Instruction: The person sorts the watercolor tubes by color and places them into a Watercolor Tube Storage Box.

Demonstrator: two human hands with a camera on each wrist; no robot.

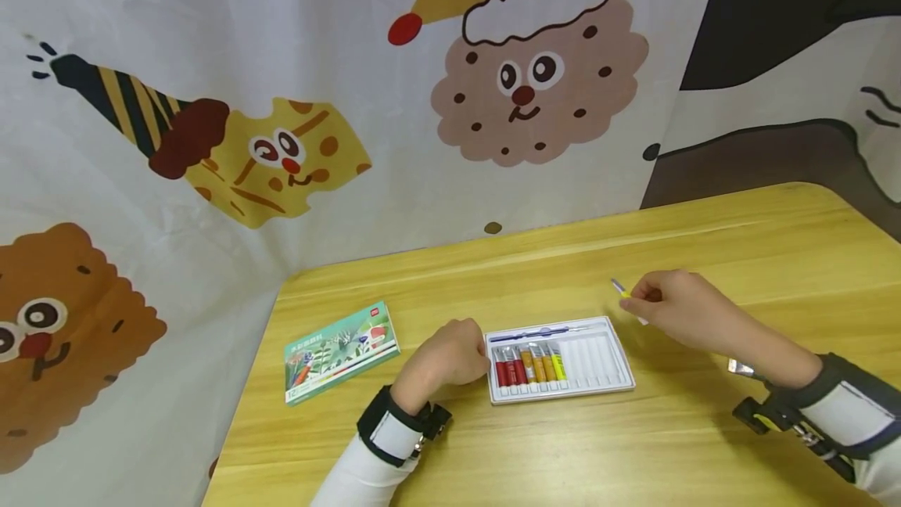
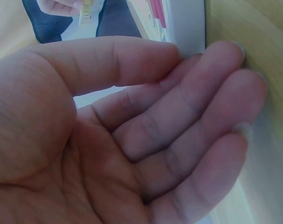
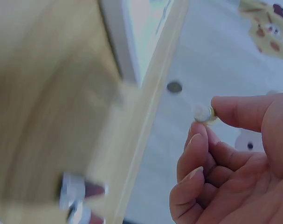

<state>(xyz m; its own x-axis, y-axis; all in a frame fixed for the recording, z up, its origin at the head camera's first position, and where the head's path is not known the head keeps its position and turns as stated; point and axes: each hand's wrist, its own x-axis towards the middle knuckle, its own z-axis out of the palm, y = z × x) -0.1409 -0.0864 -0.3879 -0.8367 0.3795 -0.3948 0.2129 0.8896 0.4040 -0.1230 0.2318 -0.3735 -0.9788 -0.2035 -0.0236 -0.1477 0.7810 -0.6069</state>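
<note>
A: What do the fingers hold?

B: The right hand (image 1: 679, 310) pinches a tube (image 2: 87, 10) between thumb and forefinger, other fingers bent. The left hand (image 1: 450, 352) is half curled, thumb tip at the left edge of the tray (image 1: 597, 362); whether it grips, I can't tell.

A: Where's the tube?

B: In the air, just right of the tray, tilted, white cap (image 3: 202, 113) toward the person.

A: How will it handle?

B: Light, I'd judge, and soft-walled; a hard squeeze might dent it. Near the cap is probably stiffest, so pinch gently there.

A: Farther out?

B: Coloured tubes (image 1: 538, 366) and a brush (image 1: 538, 334) in the tray, a box (image 1: 341, 354) left on the table (image 1: 549, 452), printed cloth (image 1: 394, 139) behind.
</note>
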